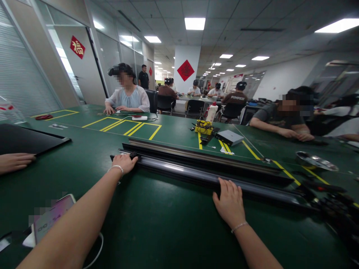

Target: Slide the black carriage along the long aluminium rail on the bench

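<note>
A long dark grey bar (pixel 179 170) with a glossy face lies across the table in front of me. My left hand (pixel 125 163) is closed over its left end, thumb against a small black piece (pixel 133 154) there. Farther right, my right hand (pixel 230 201) rests with outstretched fingers on the bar's near edge, not wrapped round it. Just behind lies a second long dark bar (pixel 202 156), roughly parallel to the first. The undersides of both bars are hidden.
The green table (pixel 168 231) bears yellow tape lines. A phone (pixel 53 220) with a white cable lies near my left forearm. A co-worker's hand (pixel 17 162) touches a black panel (pixel 28 138). Beyond are a grey box (pixel 229 137), a yellow holder (pixel 204 127), a bottle (pixel 212 112) and a metal bowl (pixel 308 158).
</note>
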`<move>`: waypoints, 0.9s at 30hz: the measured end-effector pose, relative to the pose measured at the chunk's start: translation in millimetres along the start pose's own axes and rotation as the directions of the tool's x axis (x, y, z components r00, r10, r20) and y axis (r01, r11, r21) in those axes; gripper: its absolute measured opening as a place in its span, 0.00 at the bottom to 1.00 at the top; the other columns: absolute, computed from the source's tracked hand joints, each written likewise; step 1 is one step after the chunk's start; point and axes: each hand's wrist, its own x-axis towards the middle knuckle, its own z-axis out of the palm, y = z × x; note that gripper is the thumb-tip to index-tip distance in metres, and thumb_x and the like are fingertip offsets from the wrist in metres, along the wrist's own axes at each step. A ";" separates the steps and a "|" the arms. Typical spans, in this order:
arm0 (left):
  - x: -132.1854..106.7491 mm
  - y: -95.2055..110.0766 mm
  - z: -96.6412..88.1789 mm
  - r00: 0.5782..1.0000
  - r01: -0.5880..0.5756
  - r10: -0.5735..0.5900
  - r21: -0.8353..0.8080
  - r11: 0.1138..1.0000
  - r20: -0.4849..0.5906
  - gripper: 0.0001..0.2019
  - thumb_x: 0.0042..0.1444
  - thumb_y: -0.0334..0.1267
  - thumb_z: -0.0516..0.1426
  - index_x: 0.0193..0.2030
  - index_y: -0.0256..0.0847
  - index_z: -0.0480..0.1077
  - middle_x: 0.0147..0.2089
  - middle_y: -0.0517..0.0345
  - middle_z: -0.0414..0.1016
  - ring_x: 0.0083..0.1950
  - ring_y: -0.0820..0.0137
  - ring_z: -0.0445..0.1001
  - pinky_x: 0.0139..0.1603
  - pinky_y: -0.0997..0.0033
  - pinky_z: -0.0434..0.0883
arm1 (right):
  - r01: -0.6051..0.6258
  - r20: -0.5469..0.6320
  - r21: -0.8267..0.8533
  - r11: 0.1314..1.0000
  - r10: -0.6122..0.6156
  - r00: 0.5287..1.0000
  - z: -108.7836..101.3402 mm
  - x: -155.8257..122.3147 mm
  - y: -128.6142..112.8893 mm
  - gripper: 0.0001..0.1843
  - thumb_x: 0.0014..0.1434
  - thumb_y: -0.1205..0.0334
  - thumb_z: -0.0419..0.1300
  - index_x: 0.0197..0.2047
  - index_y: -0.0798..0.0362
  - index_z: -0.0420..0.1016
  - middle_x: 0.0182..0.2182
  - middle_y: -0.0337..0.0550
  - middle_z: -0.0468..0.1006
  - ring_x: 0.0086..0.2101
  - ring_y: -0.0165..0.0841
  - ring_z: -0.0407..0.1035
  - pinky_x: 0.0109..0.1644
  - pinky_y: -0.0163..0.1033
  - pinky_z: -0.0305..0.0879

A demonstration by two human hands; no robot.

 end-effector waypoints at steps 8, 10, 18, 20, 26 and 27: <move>-1.8 1.2 -6.1 0.998 0.025 -0.025 -0.003 1.000 0.054 0.31 0.49 0.53 0.39 0.46 0.28 0.65 0.49 0.36 0.67 0.52 0.52 0.62 0.49 0.59 0.56 | -0.002 0.010 0.002 1.000 0.002 1.000 1.1 0.6 0.6 0.27 0.51 0.59 0.46 0.55 0.56 0.55 0.49 0.49 0.64 0.52 0.40 0.50 0.57 0.50 0.40; -1.7 0.9 -5.8 0.998 0.019 -0.019 -0.002 1.000 0.052 0.31 0.49 0.51 0.39 0.47 0.28 0.65 0.50 0.36 0.66 0.52 0.52 0.62 0.49 0.58 0.56 | -0.004 0.004 0.005 1.000 0.004 1.000 2.1 0.4 0.9 0.27 0.51 0.59 0.46 0.55 0.56 0.55 0.49 0.49 0.64 0.52 0.40 0.50 0.57 0.51 0.40; -1.3 0.5 -5.8 0.998 0.026 -0.026 -0.006 1.000 0.060 0.29 0.49 0.49 0.39 0.48 0.28 0.64 0.51 0.37 0.66 0.53 0.53 0.62 0.49 0.58 0.56 | 0.002 0.001 0.001 1.000 -0.002 1.000 1.2 -0.4 0.8 0.26 0.52 0.59 0.45 0.55 0.57 0.55 0.49 0.49 0.64 0.53 0.40 0.50 0.57 0.50 0.40; -1.1 0.7 -6.4 0.997 0.028 -0.028 -0.002 1.000 0.070 0.29 0.49 0.49 0.39 0.48 0.28 0.64 0.51 0.38 0.65 0.52 0.53 0.62 0.49 0.58 0.56 | 0.003 0.002 -0.003 1.000 -0.003 1.000 -0.2 -0.4 0.4 0.26 0.52 0.59 0.45 0.55 0.57 0.55 0.49 0.49 0.64 0.53 0.40 0.50 0.57 0.50 0.40; 1.8 -3.2 -6.1 0.995 -0.018 0.017 0.008 1.000 0.101 0.29 0.49 0.49 0.38 0.47 0.30 0.64 0.51 0.39 0.66 0.52 0.54 0.62 0.50 0.58 0.56 | 0.004 0.010 -0.006 1.000 -0.004 1.000 -2.1 -0.3 0.0 0.26 0.52 0.59 0.46 0.55 0.57 0.55 0.49 0.49 0.64 0.52 0.40 0.50 0.57 0.50 0.40; 2.8 -4.3 -5.6 0.994 -0.028 0.027 0.011 1.000 0.106 0.29 0.49 0.50 0.38 0.47 0.31 0.65 0.50 0.39 0.66 0.52 0.54 0.63 0.50 0.58 0.56 | 0.006 0.009 -0.007 1.000 -0.005 1.000 -1.5 -0.3 0.2 0.26 0.52 0.59 0.46 0.55 0.57 0.55 0.49 0.49 0.64 0.52 0.40 0.50 0.57 0.50 0.40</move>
